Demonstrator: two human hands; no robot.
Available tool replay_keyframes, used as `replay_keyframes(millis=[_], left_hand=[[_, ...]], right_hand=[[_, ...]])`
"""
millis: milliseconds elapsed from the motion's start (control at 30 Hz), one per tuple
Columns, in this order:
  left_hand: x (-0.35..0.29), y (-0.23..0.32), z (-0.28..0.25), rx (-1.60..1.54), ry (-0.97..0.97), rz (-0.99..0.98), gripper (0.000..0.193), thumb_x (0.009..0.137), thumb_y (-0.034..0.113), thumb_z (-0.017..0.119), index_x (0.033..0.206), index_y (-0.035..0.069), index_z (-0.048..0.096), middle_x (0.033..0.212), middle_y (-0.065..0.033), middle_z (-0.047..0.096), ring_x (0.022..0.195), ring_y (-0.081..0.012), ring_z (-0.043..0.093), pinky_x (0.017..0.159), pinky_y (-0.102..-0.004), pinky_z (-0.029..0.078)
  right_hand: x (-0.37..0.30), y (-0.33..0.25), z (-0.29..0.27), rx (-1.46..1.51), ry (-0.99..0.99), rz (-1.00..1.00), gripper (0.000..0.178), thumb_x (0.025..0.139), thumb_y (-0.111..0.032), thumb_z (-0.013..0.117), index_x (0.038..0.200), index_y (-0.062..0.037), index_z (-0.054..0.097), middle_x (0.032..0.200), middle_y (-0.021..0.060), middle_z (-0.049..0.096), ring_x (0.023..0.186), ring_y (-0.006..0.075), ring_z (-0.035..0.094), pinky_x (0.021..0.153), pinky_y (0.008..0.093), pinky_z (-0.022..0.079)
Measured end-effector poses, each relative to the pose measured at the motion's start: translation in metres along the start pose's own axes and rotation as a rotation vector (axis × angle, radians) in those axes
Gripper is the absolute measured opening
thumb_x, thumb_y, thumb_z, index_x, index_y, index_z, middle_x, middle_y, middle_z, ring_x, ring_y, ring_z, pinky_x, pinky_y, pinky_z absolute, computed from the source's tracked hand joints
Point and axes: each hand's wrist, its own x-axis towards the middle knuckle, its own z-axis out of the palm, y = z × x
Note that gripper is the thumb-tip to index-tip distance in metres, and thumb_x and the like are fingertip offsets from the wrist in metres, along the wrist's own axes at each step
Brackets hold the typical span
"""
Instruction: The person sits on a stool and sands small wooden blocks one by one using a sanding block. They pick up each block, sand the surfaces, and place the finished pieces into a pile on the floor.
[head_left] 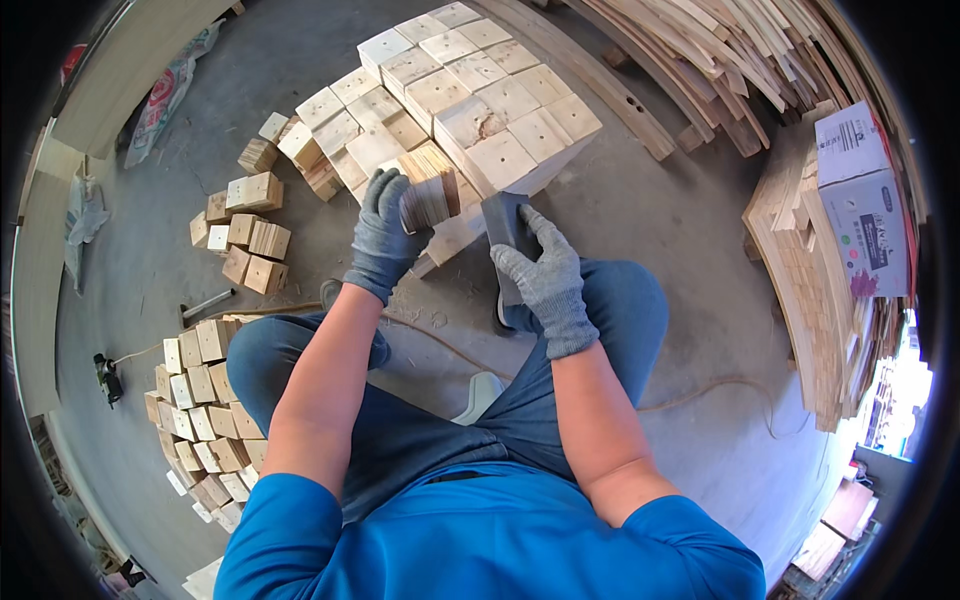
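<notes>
Wood block (430, 190), layered end grain showing, was clamped in the gloved left hand (385, 235), fingers curled round its near face, held just above the concrete floor (650, 210) and touching the front of the stacked block pile (470, 90). Right hand (545, 275), also gloved, lay closed over a dark flat tool (503, 222) just beside the block; the tool's working end was hidden, kind not clear. Hands near each other, not touching.

Loose blocks (245, 235) were scattered on the floor to the left, a second heap (205, 410) by the left knee. A hammer (205, 305) lay between them. Curved slats (740, 60) at the far right; a cardboard box (865, 195) on stacked boards.

Judgement: the block wants a firm, square grip, with fingers kept off the face the tool meets.
</notes>
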Motion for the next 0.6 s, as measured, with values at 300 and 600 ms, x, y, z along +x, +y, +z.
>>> replay_keyframes(millis=[300,600], left_hand=[[-0.041,0.018,-0.009,-0.017,-0.125,0.101,0.093,0.066,0.009,0.094,0.15,0.008,0.055,0.152,-0.021,0.056,0.148,-0.0487,0.048,0.121,-0.0545,0.046],[-0.036,0.007,-0.021,-0.133,-0.145,-0.302,0.13,0.06,0.028,0.104,0.165,0.002,0.032,0.162,-0.0249,0.043,0.147,-0.0434,0.049,0.124,-0.0456,0.045]], right_hand=[[0.003,0.002,0.006,-0.087,-0.012,-0.046,0.076,0.085,-0.028,0.092,0.148,0.0022,0.062,0.137,0.025,0.069,0.127,0.037,0.066,0.112,0.0431,0.051],[0.004,0.006,0.01,-0.256,0.007,-0.064,0.077,0.082,-0.03,0.093,0.147,-0.0002,0.064,0.136,0.0255,0.069,0.126,0.0393,0.065,0.112,0.0447,0.051]])
